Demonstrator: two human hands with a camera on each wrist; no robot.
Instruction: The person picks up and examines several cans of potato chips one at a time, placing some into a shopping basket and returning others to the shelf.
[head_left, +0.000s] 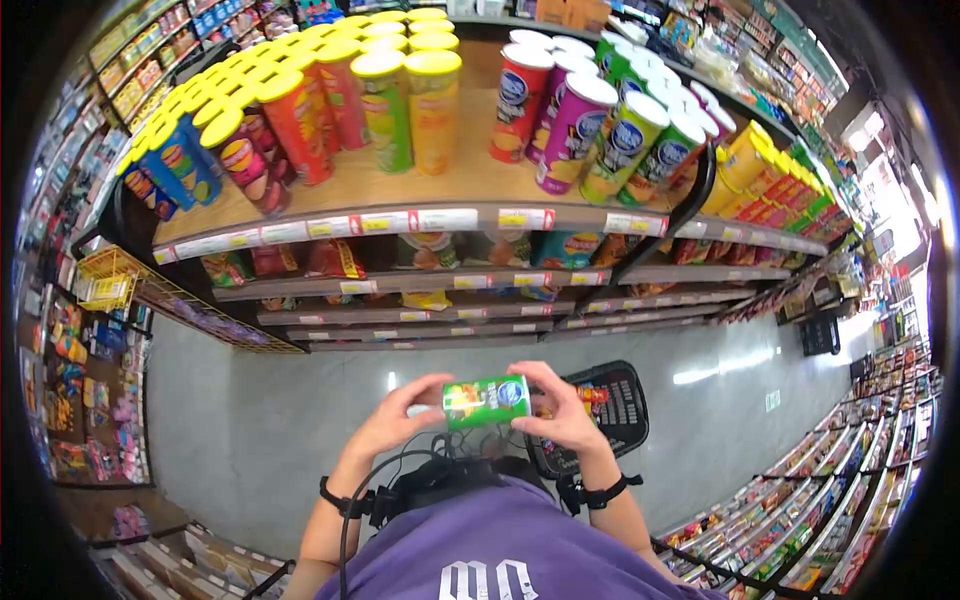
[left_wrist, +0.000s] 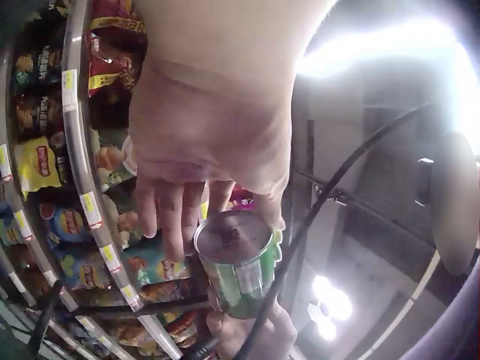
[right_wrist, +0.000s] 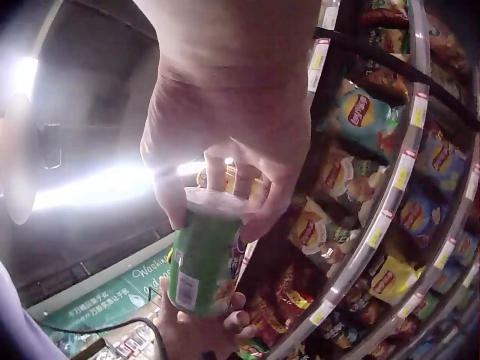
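Observation:
A green can lies sideways between the two hands in front of the purple shirt. My left hand holds its left end and my right hand grips the lidded right end. In the left wrist view the metal base of the can faces the left hand, whose thumb and fingers are around that end. The right wrist view shows the right hand with thumb and fingers at the white lid of the green can.
A black basket with a few items stands on the grey floor at the right. Ahead, a shelf bears yellow-lidded and white-lidded cans, with bagged snacks on lower levels. Dark cables hang by the torso. A yellow wire rack stands at the left.

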